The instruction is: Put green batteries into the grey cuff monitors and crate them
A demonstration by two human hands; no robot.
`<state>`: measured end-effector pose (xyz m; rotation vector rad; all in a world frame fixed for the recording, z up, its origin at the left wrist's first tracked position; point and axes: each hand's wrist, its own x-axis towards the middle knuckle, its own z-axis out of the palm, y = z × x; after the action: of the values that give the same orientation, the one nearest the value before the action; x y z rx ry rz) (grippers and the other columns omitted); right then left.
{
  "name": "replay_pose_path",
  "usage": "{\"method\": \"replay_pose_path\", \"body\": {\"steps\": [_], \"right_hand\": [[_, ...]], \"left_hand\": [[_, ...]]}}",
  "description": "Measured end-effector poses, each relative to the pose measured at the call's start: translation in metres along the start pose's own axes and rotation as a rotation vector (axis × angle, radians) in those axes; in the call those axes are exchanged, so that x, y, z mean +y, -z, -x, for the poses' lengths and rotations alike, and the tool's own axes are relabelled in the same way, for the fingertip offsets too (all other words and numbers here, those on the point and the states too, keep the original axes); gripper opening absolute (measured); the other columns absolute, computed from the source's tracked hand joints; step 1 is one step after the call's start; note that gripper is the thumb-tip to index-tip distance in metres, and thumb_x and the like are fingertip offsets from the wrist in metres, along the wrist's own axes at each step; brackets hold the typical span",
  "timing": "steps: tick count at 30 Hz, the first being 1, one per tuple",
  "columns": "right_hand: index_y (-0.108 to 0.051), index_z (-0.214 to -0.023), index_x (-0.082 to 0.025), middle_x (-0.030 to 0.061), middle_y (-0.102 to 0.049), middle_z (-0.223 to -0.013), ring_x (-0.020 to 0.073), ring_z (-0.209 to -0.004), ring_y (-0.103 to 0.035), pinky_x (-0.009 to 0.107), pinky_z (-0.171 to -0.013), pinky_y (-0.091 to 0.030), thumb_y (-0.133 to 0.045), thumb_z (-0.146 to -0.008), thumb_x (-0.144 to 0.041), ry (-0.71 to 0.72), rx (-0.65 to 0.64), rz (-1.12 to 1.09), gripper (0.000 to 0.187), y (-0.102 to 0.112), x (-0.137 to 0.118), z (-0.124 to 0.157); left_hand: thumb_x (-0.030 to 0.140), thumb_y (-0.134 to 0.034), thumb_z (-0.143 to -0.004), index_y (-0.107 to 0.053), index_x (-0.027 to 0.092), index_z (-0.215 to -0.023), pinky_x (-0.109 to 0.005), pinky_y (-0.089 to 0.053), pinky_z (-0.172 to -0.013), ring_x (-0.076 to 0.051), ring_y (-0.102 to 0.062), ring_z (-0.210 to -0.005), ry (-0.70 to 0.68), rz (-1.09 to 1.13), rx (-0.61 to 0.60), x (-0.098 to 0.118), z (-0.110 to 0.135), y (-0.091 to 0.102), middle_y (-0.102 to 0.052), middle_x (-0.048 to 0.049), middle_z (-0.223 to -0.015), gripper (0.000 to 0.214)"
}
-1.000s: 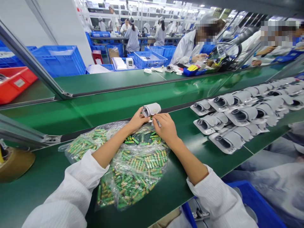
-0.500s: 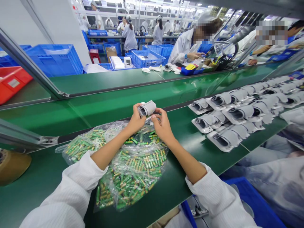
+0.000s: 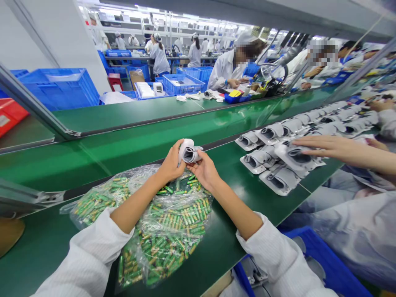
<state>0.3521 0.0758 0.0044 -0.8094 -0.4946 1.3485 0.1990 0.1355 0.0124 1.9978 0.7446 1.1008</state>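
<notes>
Between my two hands, above the far edge of the bench, is a wrist blood pressure monitor (image 3: 186,152) with a white body and a rolled grey cuff. My left hand (image 3: 172,166) grips its white body from the left, fingers wrapped behind it. On the other side my right hand (image 3: 204,170) pinches the cuff and lower edge with thumb and fingers. Below my wrists lie clear plastic bags full of green-and-gold batteries (image 3: 173,231). The underside of the monitor is partly hidden by my fingers.
Rows of similar monitors (image 3: 280,179) stand on the green bench (image 3: 235,194) to the right, where a co-worker's hand (image 3: 328,146) touches one. A blue bin (image 3: 328,264) sits below the bench edge. A tape roll (image 3: 10,235) is at left; a metal post (image 3: 34,105) rises nearby.
The monitor has been turned in my hands, so its white body and the cuff's open end now show. A co-worker's hand has come in from the right over the rows. My view has shifted slightly.
</notes>
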Motion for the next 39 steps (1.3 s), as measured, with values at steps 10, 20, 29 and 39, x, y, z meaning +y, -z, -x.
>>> {"method": "replay_pose_path", "body": {"steps": [10,20,29,39], "right_hand": [[-0.066,-0.106,-0.025,0.0032,-0.074,-0.095,0.0205,-0.082,-0.072,0.033,-0.071,-0.065,-0.080,-0.083,-0.064,-0.067,-0.129,0.001,0.048,-0.004,-0.003,0.003],[-0.061,-0.098,-0.024,-0.0060,-0.064,-0.077,0.0094,-0.062,-0.057,0.019,-0.051,-0.046,-0.095,-0.073,-0.051,0.081,-0.047,-0.108,0.050,-0.007,-0.002,0.007],[-0.068,-0.112,-0.019,0.0065,-0.072,-0.081,0.0100,-0.049,-0.039,0.025,-0.045,-0.036,-0.043,-0.093,-0.093,-0.095,-0.311,-0.355,0.080,0.005,-0.036,0.010],[-0.063,-0.117,-0.022,0.0088,-0.077,-0.095,0.0174,-0.063,-0.057,0.023,-0.046,-0.034,-0.045,-0.087,-0.097,-0.128,-0.367,-0.420,0.082,0.006,-0.046,0.009]], "left_hand": [[0.034,-0.065,-0.090,-0.060,0.021,-0.141,-0.044,-0.047,-0.113,-0.032,-0.064,-0.120,0.014,-0.118,0.085,0.005,-0.003,0.005,-0.068,-0.0143,-0.137,0.053],[0.033,-0.073,-0.089,-0.054,0.023,-0.150,-0.045,-0.052,-0.100,-0.031,-0.059,-0.113,-0.215,-0.320,-0.060,0.002,0.002,0.005,-0.066,-0.0146,-0.128,0.065],[0.034,-0.062,-0.099,-0.050,0.022,-0.142,-0.035,-0.052,-0.082,-0.021,-0.060,-0.097,-0.128,-0.287,-0.116,-0.028,0.001,0.010,-0.066,-0.0115,-0.125,0.046],[0.040,-0.047,-0.101,-0.067,0.020,-0.113,-0.035,-0.055,-0.081,-0.023,-0.068,-0.091,-0.090,-0.403,-0.312,-0.014,-0.011,0.013,-0.074,-0.0091,-0.105,0.031]]}}
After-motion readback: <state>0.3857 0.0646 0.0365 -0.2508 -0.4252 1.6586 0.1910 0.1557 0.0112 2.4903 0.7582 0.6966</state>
